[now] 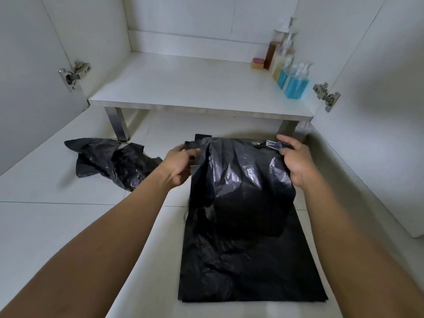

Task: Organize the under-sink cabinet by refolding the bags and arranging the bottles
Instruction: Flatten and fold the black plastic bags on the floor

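Observation:
A black plastic bag lies spread on the tiled floor in front of the cabinet, its far end lifted off the floor. My left hand pinches the bag's left handle and my right hand pinches the right handle. A second black bag lies crumpled on the floor to the left. Several pump bottles stand in a row along the right side of the cabinet shelf: two with blue liquid, a yellowish one and an amber one.
A small pink-and-tan sponge sits beside the amber bottle. Both cabinet doors stand open, with metal hinges at left and right. The shelf rests on metal legs.

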The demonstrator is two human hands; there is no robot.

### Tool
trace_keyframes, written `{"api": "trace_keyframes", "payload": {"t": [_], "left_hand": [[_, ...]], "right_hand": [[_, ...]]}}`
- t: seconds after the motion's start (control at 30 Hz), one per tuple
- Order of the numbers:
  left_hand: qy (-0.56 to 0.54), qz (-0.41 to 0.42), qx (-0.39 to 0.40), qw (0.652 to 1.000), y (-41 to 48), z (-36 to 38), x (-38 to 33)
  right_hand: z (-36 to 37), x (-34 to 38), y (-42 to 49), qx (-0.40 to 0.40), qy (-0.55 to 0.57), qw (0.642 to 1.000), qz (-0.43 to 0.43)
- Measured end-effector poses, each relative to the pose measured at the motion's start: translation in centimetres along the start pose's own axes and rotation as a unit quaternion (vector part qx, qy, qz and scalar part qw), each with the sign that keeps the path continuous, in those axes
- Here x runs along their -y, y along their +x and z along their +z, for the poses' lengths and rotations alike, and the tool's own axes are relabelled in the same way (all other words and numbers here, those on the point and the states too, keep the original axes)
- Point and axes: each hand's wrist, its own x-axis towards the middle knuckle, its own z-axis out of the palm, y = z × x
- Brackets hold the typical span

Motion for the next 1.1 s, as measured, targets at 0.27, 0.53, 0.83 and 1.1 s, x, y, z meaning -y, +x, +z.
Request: {"api": "trace_keyframes", "payload": {"t": [0.27,0.53,0.83,1.1], "left_hand": [[0.349,0.154,-0.034,0.924,2.5,0.5,2.5],[0.447,-0.022,0.016,0.894,2.9,-0.9,7.6],[0.429,0.041,0.006,0.903,3.1,-0.8,8.3],[0.409,0.003,-0.002,0.913,2.5,-1.3,9.9]], "right_hand": [[-2.7,-3.5,3.3,0.026,-0.294,0.953,-0.074],[-2.0,-9.2,2.8,0.081,-0.391,0.91,0.107],[-2.6,-8.8,2.9,-0.049,-0.317,0.946,0.038],[-3.9,-8.8,0.6,0.045,-0.359,0.922,0.136]]}}
